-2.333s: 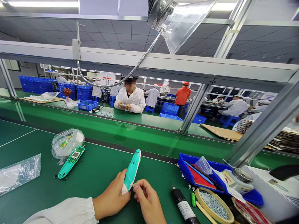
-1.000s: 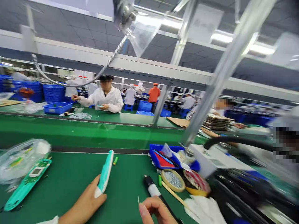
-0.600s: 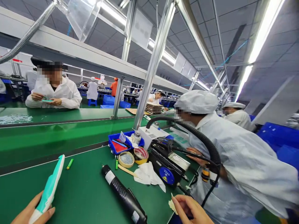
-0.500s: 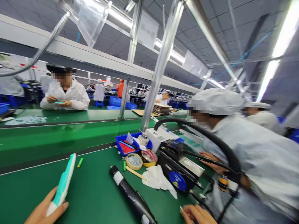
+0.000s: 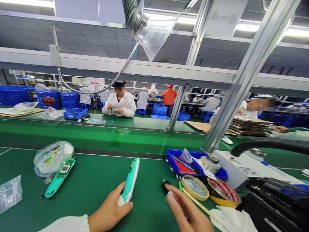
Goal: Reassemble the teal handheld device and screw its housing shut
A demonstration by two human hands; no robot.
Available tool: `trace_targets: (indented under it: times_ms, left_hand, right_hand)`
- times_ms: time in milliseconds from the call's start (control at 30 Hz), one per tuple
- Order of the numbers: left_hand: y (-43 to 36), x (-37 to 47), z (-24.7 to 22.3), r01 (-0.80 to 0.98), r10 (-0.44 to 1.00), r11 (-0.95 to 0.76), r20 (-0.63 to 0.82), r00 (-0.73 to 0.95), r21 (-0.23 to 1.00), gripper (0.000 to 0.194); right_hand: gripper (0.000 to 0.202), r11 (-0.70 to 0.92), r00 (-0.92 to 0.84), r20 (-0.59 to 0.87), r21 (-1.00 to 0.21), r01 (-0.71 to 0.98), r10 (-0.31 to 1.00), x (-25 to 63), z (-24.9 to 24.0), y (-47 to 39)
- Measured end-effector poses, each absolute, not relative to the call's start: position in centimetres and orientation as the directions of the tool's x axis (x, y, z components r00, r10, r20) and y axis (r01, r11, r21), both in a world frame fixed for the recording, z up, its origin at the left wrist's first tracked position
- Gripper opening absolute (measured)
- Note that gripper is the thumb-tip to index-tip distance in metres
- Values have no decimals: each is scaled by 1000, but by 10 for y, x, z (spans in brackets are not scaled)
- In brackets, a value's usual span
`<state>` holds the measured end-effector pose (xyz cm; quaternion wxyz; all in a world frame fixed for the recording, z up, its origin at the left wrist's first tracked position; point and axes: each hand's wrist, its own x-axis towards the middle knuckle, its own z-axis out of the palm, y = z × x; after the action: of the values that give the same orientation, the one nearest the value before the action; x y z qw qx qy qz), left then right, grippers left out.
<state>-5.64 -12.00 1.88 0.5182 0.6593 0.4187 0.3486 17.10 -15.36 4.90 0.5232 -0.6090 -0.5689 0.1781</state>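
My left hand [image 5: 112, 204] is closed around a slim teal-and-white plastic casing [image 5: 130, 185], held upright and tilted over the green bench. My right hand [image 5: 187, 209] reaches across a black electric screwdriver [image 5: 166, 183]; only its front end and thin bit show past the fingers. Those fingers are smeared by motion, so I cannot tell whether they grip it. A small green cylinder [image 5: 180, 185] lies just beyond them. To the left rests a teal casing half [image 5: 54, 185] with a green circuit board and a small display in it.
A clear plastic bag [image 5: 51, 158] and a zip bag [image 5: 9, 195] lie at left. Toward the right are a blue tray [image 5: 172, 161], a ring of small screws [image 5: 195, 187], tape [image 5: 224, 190], white cloth [image 5: 235, 219] and a black machine. A co-worker [image 5: 119, 103] sits opposite.
My view has turned left, bringing the bags and casing half into sight. My right hand has moved over to the screwdriver, which lay uncovered before. The left still holds the casing.
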Motion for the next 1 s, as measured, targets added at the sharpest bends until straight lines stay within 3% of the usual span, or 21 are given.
trace_targets:
  times_ms: [67, 233, 400, 700, 1000]
  left_hand:
    - [-124, -53, 25, 177, 900, -169, 79, 429, 970, 50]
    - [-119, -49, 26, 247, 931, -159, 62, 361, 956, 35]
    - [-108, -40, 16, 193, 946, -76, 9, 325, 978, 28]
    - [-99, -22, 1, -39, 974, -220, 222, 53, 975, 18]
    - [-90, -29, 0, 41, 973, -205, 208, -96, 978, 12]
  right_hand:
    - [43, 200, 134, 258, -918, 343, 957, 126, 61, -122]
    - [41, 299, -15, 306, -916, 270, 952, 62, 63, -69]
    - [35, 362, 42, 390, -886, 289, 920, 54, 60, -72]
    - [44, 426, 172, 463, -879, 213, 869, 36, 70, -61]
    - [47, 375, 258, 419, -905, 203, 871, 19, 72, -47]
